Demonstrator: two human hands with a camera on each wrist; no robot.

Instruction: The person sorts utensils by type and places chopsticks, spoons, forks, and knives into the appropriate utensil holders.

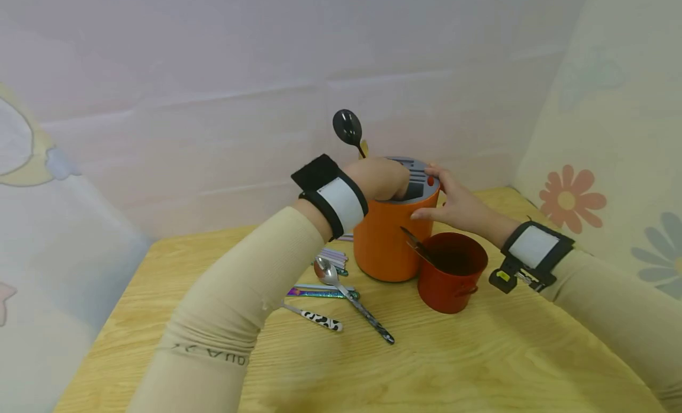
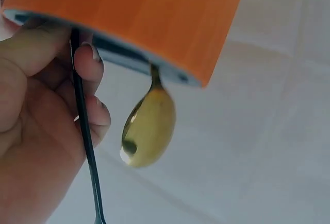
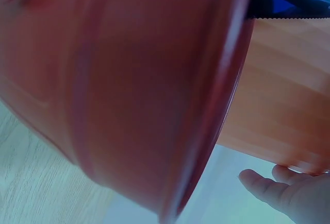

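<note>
Staged tabletop booth: wooden table (image 1: pixel 479 365), patterned fabric backdrop walls (image 1: pixel 613 135), scattered cutlery (image 1: pixel 341 294).

Red pot (image 3: pixel 118 85) close up, filling most of the frame.
Behind the pot's rim, to the right, stands the orange holder (image 3: pixel 278 100); a dark blue serrated blade (image 3: pixel 289 5) crosses above it. Fingertips (image 3: pixel 263 185) touch the holder's lower edge. Pale wooden counter (image 3: pixel 36 188) lies left of the pot.

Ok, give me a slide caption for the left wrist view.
Left hand grips a thin black spoon handle beside a gold spoon in the orange cylindrical holder.
</note>
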